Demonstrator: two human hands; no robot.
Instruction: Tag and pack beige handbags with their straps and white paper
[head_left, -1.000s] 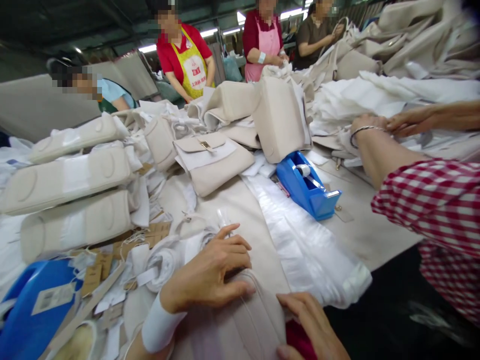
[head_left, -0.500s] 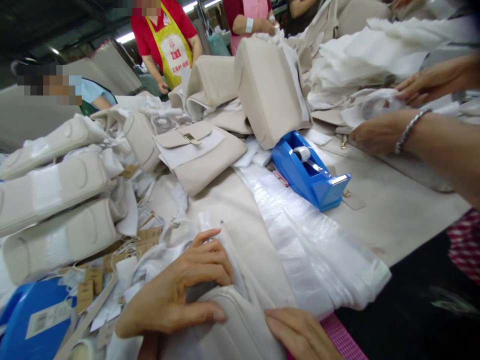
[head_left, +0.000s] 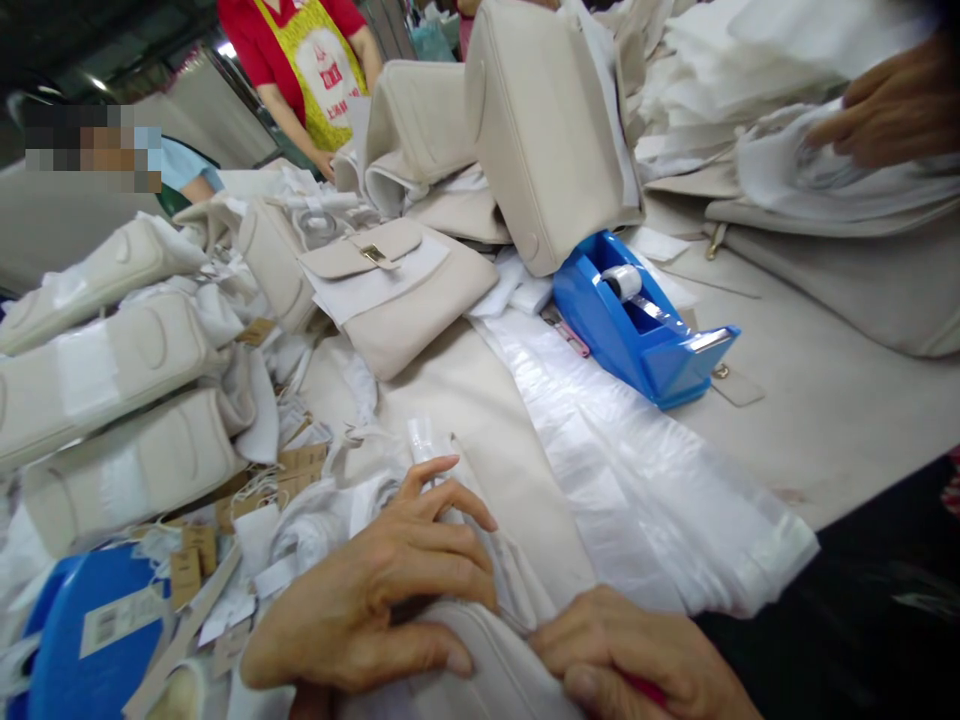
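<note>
A beige handbag (head_left: 499, 655) lies low in front of me, its lower part cut off by the frame. My left hand (head_left: 379, 585) grips it from the left, thumb against the side and curved fingers reaching over the top. Against its right edge, my right hand (head_left: 637, 645) has its fingers curled; a bit of pink shows by the thumb, too little to name. Clear tape (head_left: 421, 437) sticks up beyond my left fingers. White wrapping paper (head_left: 315, 535) and brown paper tags (head_left: 191, 560) lie to the left.
A blue tape dispenser (head_left: 649, 350) stands beside a stack of clear plastic bags (head_left: 645, 500). Several wrapped bags (head_left: 105, 355) are piled left, near another blue dispenser (head_left: 97, 640). A flap bag (head_left: 420, 300) lies ahead. A co-worker's hand (head_left: 892, 110) holds wrapping at right.
My right hand has come further into view along the bag's edge, thumb now showing. My left hand keeps its hold. The view has shifted slightly; the co-worker's hands at right have moved up and away.
</note>
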